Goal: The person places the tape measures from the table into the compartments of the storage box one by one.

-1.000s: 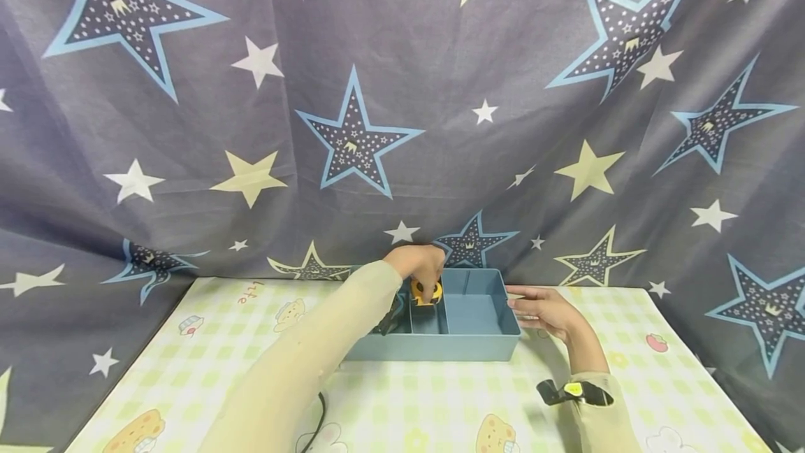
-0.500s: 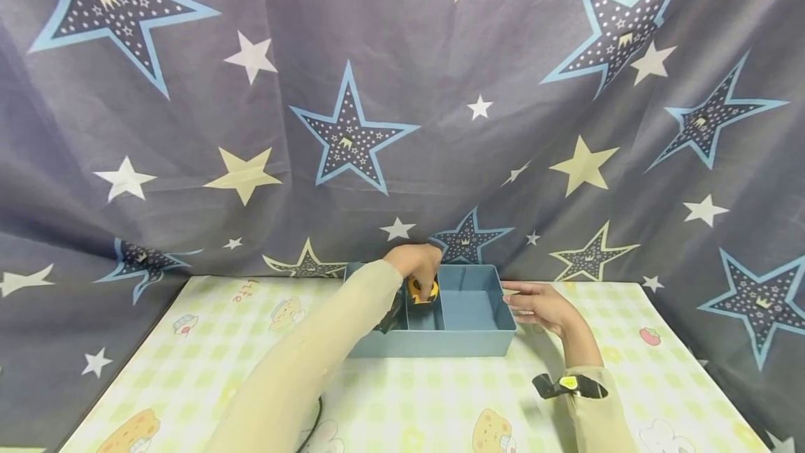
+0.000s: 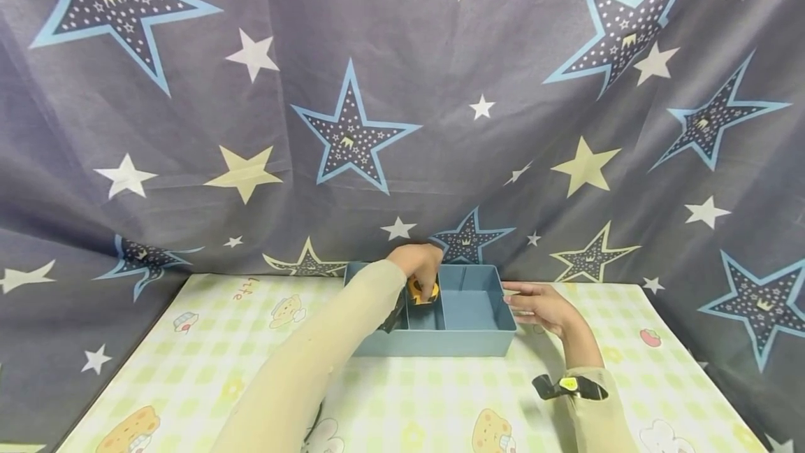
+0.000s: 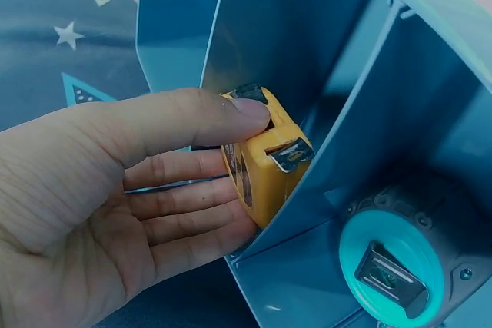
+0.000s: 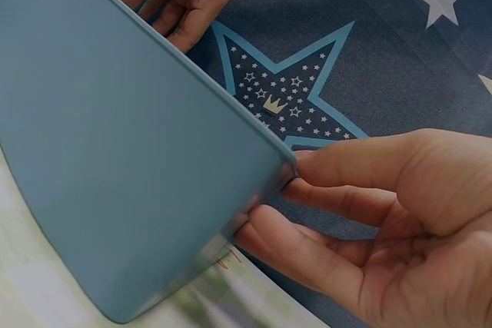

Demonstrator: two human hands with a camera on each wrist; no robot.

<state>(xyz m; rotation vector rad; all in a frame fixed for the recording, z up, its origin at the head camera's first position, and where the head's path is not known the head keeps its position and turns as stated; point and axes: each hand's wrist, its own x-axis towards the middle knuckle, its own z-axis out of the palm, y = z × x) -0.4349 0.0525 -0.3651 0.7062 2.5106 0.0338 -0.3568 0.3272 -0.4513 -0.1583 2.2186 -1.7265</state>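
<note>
My left hand (image 3: pixel 420 263) reaches down into the blue divided box (image 3: pixel 434 345). It holds a yellow tape measure (image 4: pixel 265 178), thumb on top and fingers along its side, within the narrow middle compartment. In the left wrist view a turquoise and dark grey tape measure (image 4: pixel 392 263) lies in the neighbouring compartment, its metal hook facing up. My right hand (image 3: pixel 542 307) is at the box's right end. Its extended fingers (image 5: pixel 304 255) touch the outside of the end wall, near the corner, in the right wrist view.
The box's wide right compartment (image 3: pixel 473 306) shows a bare floor. A star-patterned curtain (image 3: pixel 402 159) hangs right behind the box. The table (image 3: pixel 390 397) has a checked green cover. A black strap with a yellow device (image 3: pixel 571 386) is on the right wrist.
The view shifts slightly. Both hands, the yellow tape measure and the box stay nearly where they were.
</note>
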